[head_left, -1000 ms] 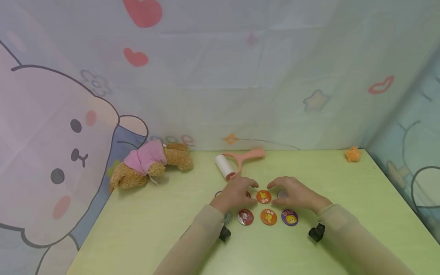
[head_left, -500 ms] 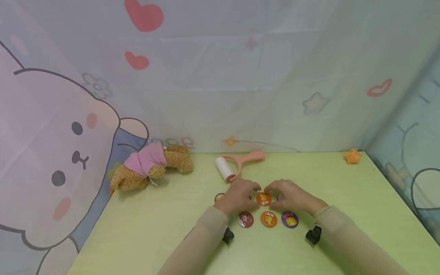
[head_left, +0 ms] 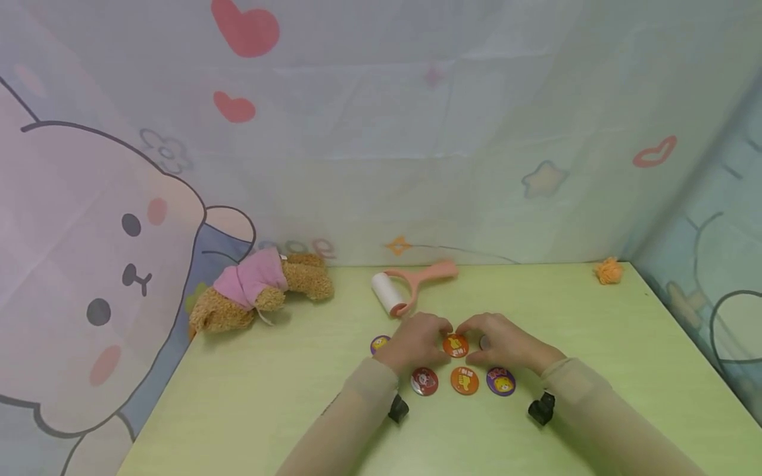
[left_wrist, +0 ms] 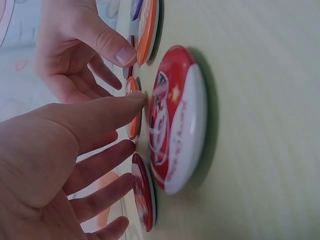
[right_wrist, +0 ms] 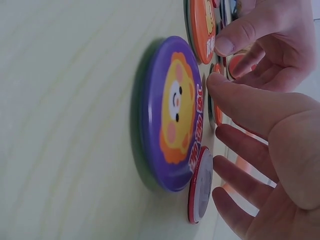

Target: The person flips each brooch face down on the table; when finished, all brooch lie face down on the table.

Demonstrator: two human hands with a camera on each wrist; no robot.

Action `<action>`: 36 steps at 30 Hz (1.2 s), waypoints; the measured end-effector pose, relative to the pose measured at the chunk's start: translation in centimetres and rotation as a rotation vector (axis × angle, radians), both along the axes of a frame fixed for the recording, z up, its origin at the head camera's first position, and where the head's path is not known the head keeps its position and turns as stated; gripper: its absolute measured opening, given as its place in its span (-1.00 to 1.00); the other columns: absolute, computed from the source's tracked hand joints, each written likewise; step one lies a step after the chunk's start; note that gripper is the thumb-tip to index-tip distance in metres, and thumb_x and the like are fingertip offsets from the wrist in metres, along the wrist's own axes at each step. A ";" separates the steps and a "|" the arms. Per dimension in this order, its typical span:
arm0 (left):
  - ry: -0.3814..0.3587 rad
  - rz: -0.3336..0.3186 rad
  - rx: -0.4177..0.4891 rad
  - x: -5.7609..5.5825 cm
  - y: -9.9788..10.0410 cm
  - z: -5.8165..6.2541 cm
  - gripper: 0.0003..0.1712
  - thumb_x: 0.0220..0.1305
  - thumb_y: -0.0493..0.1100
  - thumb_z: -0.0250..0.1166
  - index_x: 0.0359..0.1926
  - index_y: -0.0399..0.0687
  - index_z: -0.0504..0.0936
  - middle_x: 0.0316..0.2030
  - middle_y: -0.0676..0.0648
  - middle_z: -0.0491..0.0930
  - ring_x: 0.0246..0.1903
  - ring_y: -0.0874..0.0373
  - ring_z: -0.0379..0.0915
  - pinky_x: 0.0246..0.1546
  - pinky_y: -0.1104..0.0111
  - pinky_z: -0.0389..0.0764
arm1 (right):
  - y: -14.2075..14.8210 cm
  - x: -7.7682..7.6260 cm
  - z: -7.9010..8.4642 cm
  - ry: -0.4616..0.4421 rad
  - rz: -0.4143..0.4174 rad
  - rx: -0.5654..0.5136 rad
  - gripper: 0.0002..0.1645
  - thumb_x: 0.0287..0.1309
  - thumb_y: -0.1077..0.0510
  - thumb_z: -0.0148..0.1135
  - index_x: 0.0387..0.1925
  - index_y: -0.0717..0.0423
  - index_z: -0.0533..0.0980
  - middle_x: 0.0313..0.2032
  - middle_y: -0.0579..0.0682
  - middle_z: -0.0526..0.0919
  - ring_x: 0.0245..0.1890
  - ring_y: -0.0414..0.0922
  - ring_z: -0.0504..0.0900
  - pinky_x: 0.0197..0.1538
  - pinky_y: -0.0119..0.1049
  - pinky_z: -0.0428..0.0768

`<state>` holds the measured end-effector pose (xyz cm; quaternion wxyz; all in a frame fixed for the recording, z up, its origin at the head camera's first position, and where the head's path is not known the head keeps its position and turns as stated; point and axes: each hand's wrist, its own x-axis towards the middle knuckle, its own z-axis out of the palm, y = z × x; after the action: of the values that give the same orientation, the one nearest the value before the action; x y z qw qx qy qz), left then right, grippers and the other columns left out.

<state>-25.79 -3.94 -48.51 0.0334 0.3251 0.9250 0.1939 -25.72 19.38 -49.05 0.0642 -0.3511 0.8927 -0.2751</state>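
Observation:
Round badges lie in two rows on the table. In the head view my left hand (head_left: 413,344) and right hand (head_left: 503,342) face each other across an orange badge (head_left: 455,345) in the back row. Thumb and index fingertips of both hands sit right at its rim, the fingers loosely bent. Nearer me lie a red badge (head_left: 424,381), another orange badge (head_left: 464,381) and a purple lion badge (head_left: 501,381). Below my right fingers, a grey-faced badge (right_wrist: 201,185) shows in the right wrist view. My left hand partly covers a dark red badge (left_wrist: 143,192).
Behind the hands lies a lint roller (head_left: 411,284) with a peach handle. A brown plush toy (head_left: 262,287) in a pink top lies back left. An orange fluffy ball (head_left: 609,270) sits at the back right corner. A purple-rimmed badge (head_left: 379,344) shows left of my hand.
Both hands have moved inward, closing the gap around the orange back-row badge until their fingertips reach its rim. The purple-rimmed badge at left is more exposed. The view has tilted slightly.

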 end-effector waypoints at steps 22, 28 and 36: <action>0.047 0.027 -0.036 0.3 0.5 0.1 -0.47 0.11 -0.04 0.62 0.12 0.01 0.74 -0.04 0.05 0.78 -0.04 0.14 0.66 0.08 0.33 0.60 | -0.4 0.0 -0.2 0.051 0.008 -0.003 -0.58 0.12 0.18 0.58 0.04 0.12 0.71 0.00 -0.04 0.77 -0.05 -0.08 0.66 0.05 -0.06 0.65; 0.023 0.035 -0.022 0.3 0.6 0.1 -0.48 0.10 -0.04 0.62 0.10 0.03 0.74 -0.05 0.06 0.79 -0.05 0.15 0.66 0.06 0.35 0.60 | -0.5 -0.1 -0.3 0.056 0.006 0.012 -0.60 0.17 0.11 0.57 0.04 0.11 0.71 -0.01 -0.08 0.78 -0.05 -0.11 0.68 0.04 -0.10 0.66; 0.019 0.035 -0.023 0.3 0.6 0.2 -0.47 0.07 -0.07 0.62 0.11 0.04 0.74 -0.08 0.07 0.78 -0.10 0.17 0.65 0.01 0.33 0.60 | -0.7 -0.2 -0.4 0.103 0.021 0.024 -0.64 0.20 0.08 0.55 0.01 0.11 0.73 -0.06 -0.08 0.80 -0.04 -0.08 0.73 0.07 -0.05 0.68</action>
<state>-25.53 -3.35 -48.34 0.0251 0.3103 0.9329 0.1809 -25.91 18.73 -49.42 0.0251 -0.3734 0.8943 -0.2453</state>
